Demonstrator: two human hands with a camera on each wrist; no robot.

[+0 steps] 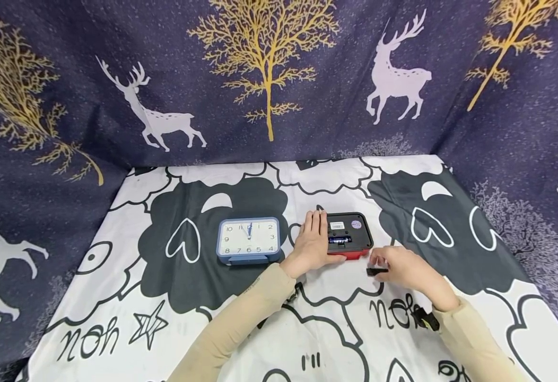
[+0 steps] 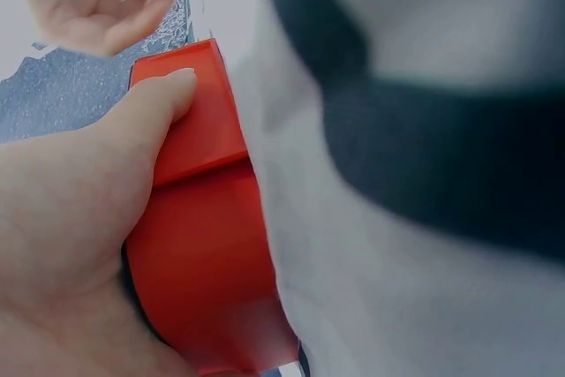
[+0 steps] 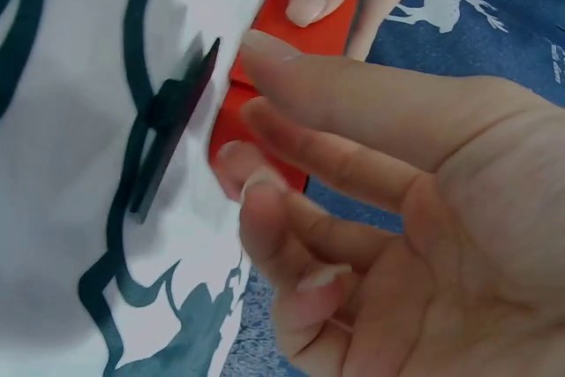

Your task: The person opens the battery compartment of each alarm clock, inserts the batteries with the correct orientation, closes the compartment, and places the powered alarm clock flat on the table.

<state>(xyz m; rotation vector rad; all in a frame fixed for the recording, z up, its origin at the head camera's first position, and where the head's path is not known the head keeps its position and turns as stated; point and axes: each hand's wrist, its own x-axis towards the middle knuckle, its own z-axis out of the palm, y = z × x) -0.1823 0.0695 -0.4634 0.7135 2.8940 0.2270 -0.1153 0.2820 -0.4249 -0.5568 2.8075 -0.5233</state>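
Observation:
A red clock (image 1: 362, 233) lies face down, its black back up and a blue battery (image 1: 339, 240) showing in the back's compartment. My left hand (image 1: 311, 245) holds it at the left side, fingers across the back and thumb along the red edge. In the left wrist view that thumb rests on the clock's red side (image 2: 207, 253); the other fingers are hidden. Just right of the clock, my right hand (image 1: 405, 267) hovers with loosely bent fingers around a small black battery cover (image 1: 376, 271). The right wrist view has a gap between the fingertips and the cover (image 3: 179, 130).
A blue alarm clock (image 1: 249, 237) with a white dial stands left of the left hand. Both clocks sit on a white and dark grey patterned cloth (image 1: 164, 339). Dark blue curtains (image 1: 307, 132) with deer and trees hang behind and at the sides.

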